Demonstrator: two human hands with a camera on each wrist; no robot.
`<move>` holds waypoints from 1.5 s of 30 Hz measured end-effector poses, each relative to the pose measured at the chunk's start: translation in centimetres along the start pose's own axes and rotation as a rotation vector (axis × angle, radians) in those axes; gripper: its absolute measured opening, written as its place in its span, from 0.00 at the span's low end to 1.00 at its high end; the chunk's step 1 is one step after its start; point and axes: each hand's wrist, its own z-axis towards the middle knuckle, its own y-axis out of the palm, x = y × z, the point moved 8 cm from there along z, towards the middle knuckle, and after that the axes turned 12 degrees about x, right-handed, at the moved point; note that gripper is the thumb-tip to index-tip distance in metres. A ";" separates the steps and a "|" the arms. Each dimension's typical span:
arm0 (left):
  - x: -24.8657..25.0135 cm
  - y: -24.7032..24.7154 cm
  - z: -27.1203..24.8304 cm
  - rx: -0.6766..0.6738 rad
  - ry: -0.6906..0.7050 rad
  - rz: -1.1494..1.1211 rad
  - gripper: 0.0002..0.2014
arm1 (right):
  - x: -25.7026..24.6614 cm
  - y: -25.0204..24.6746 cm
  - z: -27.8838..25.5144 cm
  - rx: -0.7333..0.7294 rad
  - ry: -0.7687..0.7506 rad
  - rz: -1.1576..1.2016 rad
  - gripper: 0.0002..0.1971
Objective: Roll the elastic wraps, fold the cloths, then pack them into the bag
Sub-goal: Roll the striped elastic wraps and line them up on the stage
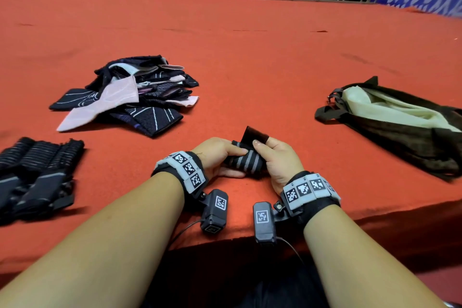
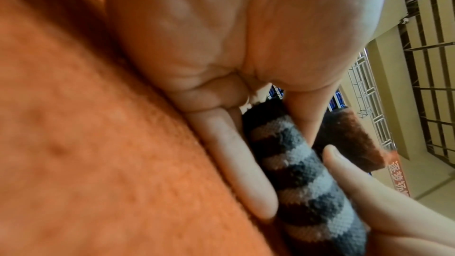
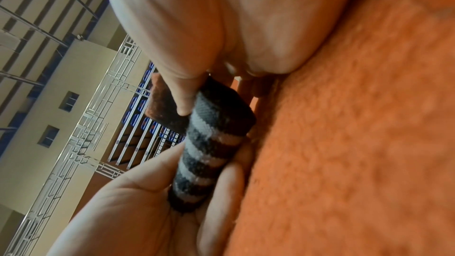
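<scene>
A black elastic wrap with grey stripes (image 1: 246,161) is rolled into a thick cylinder near the table's front edge, and both hands hold it. My left hand (image 1: 232,157) grips its left end, thumb on top and fingers underneath. My right hand (image 1: 270,155) grips the right end and pinches the dark loose end flap (image 1: 255,135), which stands up behind the roll. In the left wrist view the striped roll (image 2: 307,178) lies between my fingers (image 2: 234,163) and thumb. In the right wrist view the roll (image 3: 209,153) sits just above the red cloth.
A heap of black and pink cloths (image 1: 130,95) lies at the mid left. Several dark rolled wraps (image 1: 37,170) lie at the left edge. An open dark bag with pale lining (image 1: 400,122) rests at the right. Red felt covers the table (image 1: 250,57).
</scene>
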 end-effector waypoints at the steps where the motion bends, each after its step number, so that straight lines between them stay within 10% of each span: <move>1: 0.0 -0.2 0.0 0.030 -0.004 -0.008 0.16 | -0.1 0.1 -0.1 -0.004 -0.007 -0.015 0.10; 21: -0.3 -1.6 -0.1 0.054 -0.168 -0.225 0.09 | -0.8 1.2 -0.2 -0.125 -0.200 -0.311 0.13; 45: -0.4 -1.4 0.7 0.053 -0.208 -0.212 0.14 | -1.0 2.6 -2.0 -0.279 0.025 -0.381 0.14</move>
